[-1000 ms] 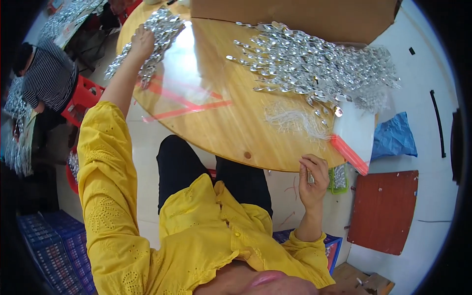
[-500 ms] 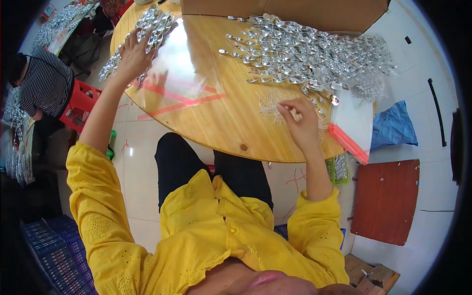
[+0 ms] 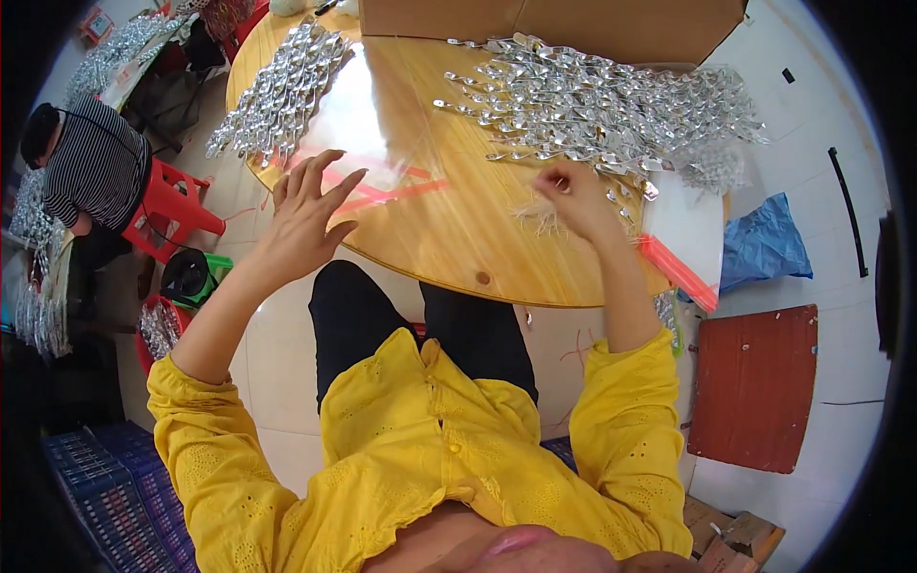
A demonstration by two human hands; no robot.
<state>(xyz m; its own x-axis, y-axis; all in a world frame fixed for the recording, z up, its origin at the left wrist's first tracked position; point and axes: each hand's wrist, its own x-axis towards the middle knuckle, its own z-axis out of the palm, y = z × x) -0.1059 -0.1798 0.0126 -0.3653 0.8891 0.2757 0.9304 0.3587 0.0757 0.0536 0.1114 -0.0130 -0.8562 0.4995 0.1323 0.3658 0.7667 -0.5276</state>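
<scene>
My left hand (image 3: pixel 310 215) is in the air over the near left edge of the wooden table (image 3: pixel 458 244), fingers spread and holding nothing. Beyond it lies a pile of shiny silver twisted strips (image 3: pixel 287 95). My right hand (image 3: pixel 578 201) is raised over a small heap of fine whitish threads (image 3: pixel 538 218). Its thumb and fingertips are pinched together, and whatever they hold is too small to make out. A larger spread of silver twisted strips (image 3: pixel 592 105) lies just past the right hand. Clear plastic film with red edging (image 3: pixel 382 196) lies flat between the two piles.
A cardboard box (image 3: pixel 554 29) stands along the table's far side. Another plastic sheet with a red edge (image 3: pixel 678 272) hangs over the right rim. A blue bag (image 3: pixel 769 248) is on the floor at right. At left, a person in stripes (image 3: pixel 100 158) sits on a red stool (image 3: pixel 177 205).
My left hand has come off the left pile of silver strips, moving nearer and to the right, fingers spreading. The right hand has risen slightly, still pinched.
</scene>
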